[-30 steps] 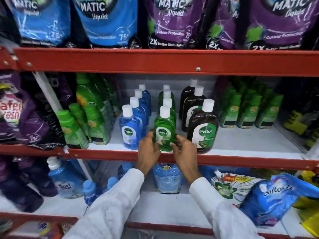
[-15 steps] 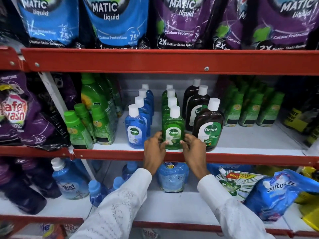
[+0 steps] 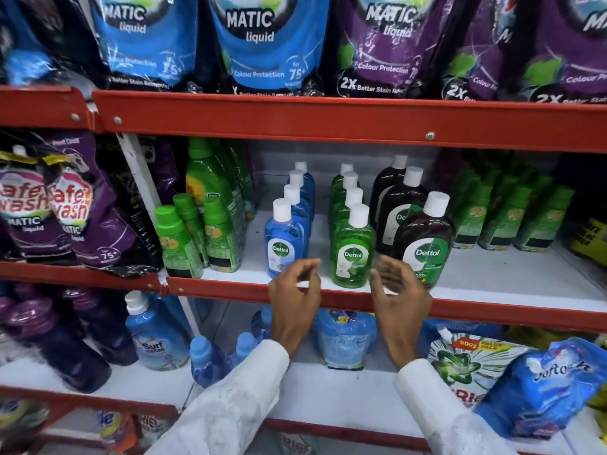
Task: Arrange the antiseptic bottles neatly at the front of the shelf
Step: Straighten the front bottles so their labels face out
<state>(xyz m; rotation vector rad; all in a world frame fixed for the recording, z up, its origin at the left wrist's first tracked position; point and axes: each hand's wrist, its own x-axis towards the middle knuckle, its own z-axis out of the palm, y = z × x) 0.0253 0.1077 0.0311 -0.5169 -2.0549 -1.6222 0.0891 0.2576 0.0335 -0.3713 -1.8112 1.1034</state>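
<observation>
Green bottle (image 3: 352, 254) upright at shelf lip (image 3: 230, 289), heading its row between blue bottle (image 3: 281, 239) and brown bottle (image 3: 425, 244); left hand (image 3: 295, 297) and right hand (image 3: 399, 290) released, empty; 3 fronts apparently aligned, little left.

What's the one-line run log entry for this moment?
left hand: open, empty | right hand: open, empty | green plastic Dettol bottle: upright, shelf front, between hands
</observation>
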